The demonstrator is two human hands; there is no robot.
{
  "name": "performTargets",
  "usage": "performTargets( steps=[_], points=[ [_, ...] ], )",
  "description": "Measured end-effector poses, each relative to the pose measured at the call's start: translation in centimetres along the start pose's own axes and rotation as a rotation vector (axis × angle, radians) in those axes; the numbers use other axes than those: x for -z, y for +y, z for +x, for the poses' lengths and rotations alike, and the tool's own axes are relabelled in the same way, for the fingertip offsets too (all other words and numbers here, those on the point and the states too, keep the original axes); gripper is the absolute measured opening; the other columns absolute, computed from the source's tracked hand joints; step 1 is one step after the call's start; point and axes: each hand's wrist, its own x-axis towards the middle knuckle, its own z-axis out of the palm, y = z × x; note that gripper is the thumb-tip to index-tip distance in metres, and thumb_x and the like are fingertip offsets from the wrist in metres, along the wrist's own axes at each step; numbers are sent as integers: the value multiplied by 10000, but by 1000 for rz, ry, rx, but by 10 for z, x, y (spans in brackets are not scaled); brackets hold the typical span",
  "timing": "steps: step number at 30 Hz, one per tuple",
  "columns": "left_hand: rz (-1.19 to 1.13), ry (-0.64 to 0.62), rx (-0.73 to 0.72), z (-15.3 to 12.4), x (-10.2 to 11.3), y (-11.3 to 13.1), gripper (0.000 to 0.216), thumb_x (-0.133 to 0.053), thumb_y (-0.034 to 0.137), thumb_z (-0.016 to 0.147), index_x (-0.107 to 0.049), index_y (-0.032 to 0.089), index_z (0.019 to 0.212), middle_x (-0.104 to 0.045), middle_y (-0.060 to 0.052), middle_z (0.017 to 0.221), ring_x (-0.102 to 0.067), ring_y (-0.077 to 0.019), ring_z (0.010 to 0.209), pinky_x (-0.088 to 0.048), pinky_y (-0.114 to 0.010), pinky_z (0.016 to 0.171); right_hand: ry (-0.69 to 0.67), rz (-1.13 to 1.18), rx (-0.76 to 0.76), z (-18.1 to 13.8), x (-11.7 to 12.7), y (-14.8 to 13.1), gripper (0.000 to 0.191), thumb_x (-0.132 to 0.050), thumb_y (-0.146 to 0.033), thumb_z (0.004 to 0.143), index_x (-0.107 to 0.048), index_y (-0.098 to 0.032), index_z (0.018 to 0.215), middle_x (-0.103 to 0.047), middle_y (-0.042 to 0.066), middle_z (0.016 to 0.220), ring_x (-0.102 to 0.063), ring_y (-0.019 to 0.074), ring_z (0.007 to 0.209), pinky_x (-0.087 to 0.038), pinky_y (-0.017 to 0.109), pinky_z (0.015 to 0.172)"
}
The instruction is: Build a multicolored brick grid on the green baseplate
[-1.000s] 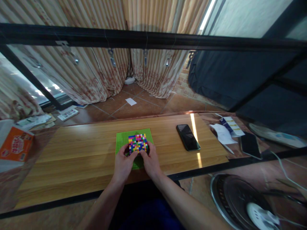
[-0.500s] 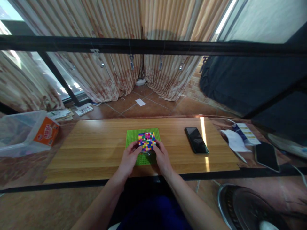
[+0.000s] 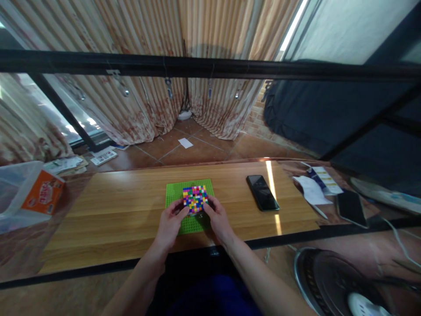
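Note:
Between my hands is a square block of small building bricks (image 3: 195,198) in many colours: pink, white, yellow, blue, green and orange. My left hand (image 3: 173,219) grips its left side, thumb at the lower left corner. On the opposite side my right hand (image 3: 217,215) holds it with the thumb at the lower right corner. Below the block lies a green studded baseplate (image 3: 190,226), partly covered by block and hands. Whether the block touches the baseplate I cannot tell.
The wooden board (image 3: 125,206) carries a black phone (image 3: 262,192) to the right. Farther right are papers (image 3: 312,191) and another dark device (image 3: 351,208). A clear plastic bin (image 3: 19,193) with an orange label stands at the left. A dark rail (image 3: 197,66) crosses beyond the table.
The head view has turned slightly right, so the scene shifts left in the picture. Both hands keep their hold on the brick block.

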Motion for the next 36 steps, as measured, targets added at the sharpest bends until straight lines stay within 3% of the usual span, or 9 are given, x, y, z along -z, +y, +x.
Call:
performTargets(
  steps=[11, 22, 36],
  points=[
    [-23, -14, 40, -3, 3, 5, 434, -817, 286, 568, -696, 125, 952, -718, -66, 952, -647, -171, 878, -450, -342, 923, -27, 73, -35, -2, 2, -8, 397, -688, -425, 707, -667, -200, 1034, -696, 60, 1055, -612, 211, 1005, -439, 409, 959],
    [13, -36, 34, 0, 7, 9, 346, -771, 245, 565, -711, 128, 885, -717, -67, 915, -635, -187, 866, -447, -331, 869, -47, 89, -89, -5, 6, -17, 329, -597, -281, 663, -684, -223, 976, -706, 22, 1012, -606, 217, 1014, -419, 384, 964],
    [29, -61, 25, -2, 3, 15, 365, -738, 216, 546, -713, 125, 899, -722, -86, 951, -638, -213, 890, -462, -339, 851, -17, 38, -75, -5, 7, -18, 345, -571, -275, 663, -698, -216, 979, -711, 15, 1022, -604, 219, 1016, -432, 367, 957]
  ],
)
